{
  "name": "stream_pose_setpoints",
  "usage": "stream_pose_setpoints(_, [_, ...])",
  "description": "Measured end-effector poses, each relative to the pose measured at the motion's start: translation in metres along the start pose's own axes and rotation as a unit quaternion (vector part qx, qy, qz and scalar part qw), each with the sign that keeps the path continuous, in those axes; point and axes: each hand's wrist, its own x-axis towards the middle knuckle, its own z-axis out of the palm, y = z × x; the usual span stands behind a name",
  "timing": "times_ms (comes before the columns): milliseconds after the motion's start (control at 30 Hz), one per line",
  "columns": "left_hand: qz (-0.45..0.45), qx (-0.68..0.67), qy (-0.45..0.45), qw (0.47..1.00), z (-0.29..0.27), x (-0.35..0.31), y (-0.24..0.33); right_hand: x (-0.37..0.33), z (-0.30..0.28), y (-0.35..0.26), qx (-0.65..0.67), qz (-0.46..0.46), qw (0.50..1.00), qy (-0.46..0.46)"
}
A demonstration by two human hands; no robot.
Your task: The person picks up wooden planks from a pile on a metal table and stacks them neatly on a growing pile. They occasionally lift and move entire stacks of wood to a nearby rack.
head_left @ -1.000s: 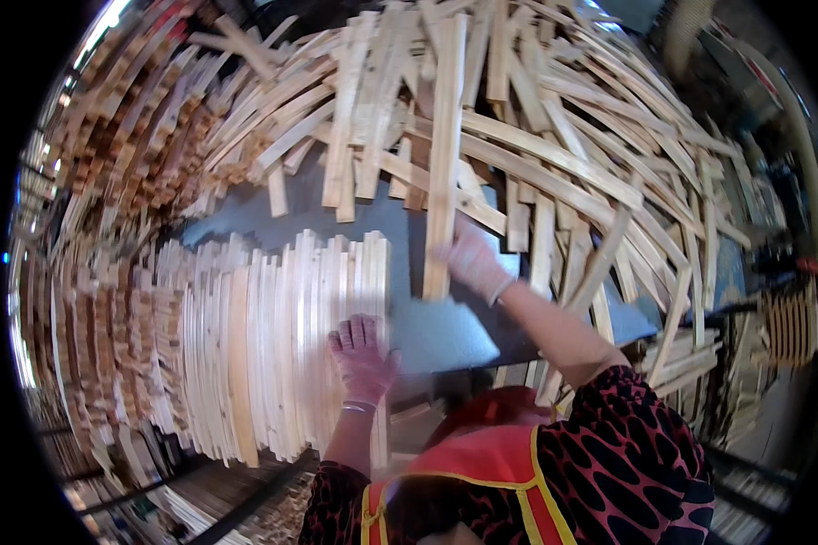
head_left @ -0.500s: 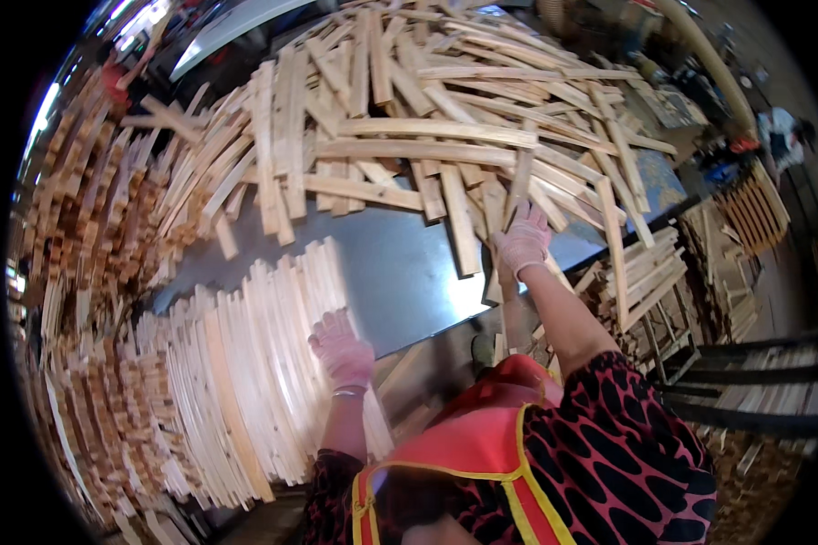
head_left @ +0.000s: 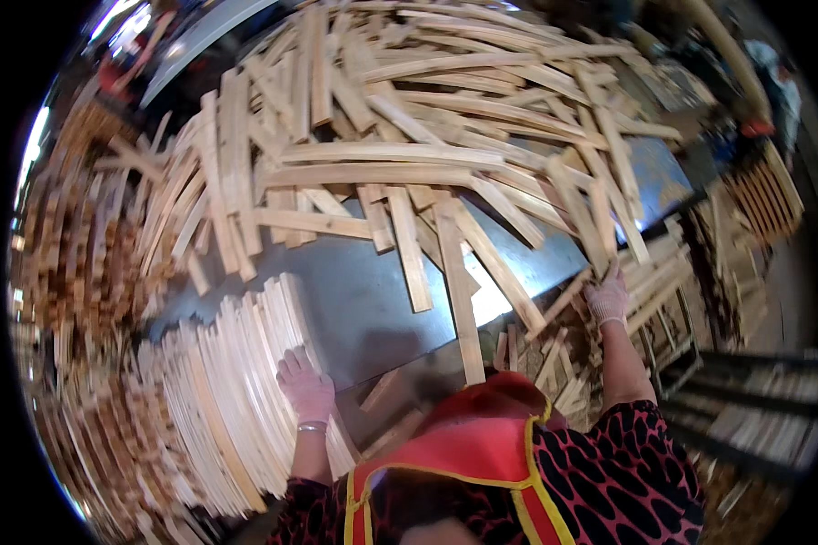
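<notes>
My left hand [head_left: 306, 385], in a pale pinkish glove, lies with fingers stretched on the end of a row of light wooden strips [head_left: 236, 391] set side by side. My right hand [head_left: 606, 295], gloved too, is at the table's right front edge, closed around the lower end of a wooden strip [head_left: 576, 213] that slants down from the heap. The fingertips are partly hidden there. Another short strip [head_left: 602, 218] stands close by it. Between my hands, a long strip [head_left: 457, 291] juts past the table's front edge toward me.
A large tangled heap of wooden strips [head_left: 382, 173] covers the far part of the grey metal table [head_left: 354, 309]. Stacked wood [head_left: 82, 363] rises at the left. A metal rack [head_left: 677, 350] stands at the right. Other people [head_left: 777, 82] are farther off.
My right hand has moved right and toward me, from a strip in the middle to one at the right edge. Strips in the middle have shifted. My left hand stays on the row.
</notes>
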Motion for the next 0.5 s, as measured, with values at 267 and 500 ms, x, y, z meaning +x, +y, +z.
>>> stream_pose_setpoints(267, [0.11,-0.08,0.072,0.988,-0.042,0.017,0.114,0.051,-0.003,0.056,0.001,-0.032,0.995,-0.096])
stream_pose_setpoints(500, [0.235,-0.185,0.14,0.944,-0.067,0.025,0.207,0.056,-0.029,0.049,0.238,0.005,0.955,-0.179])
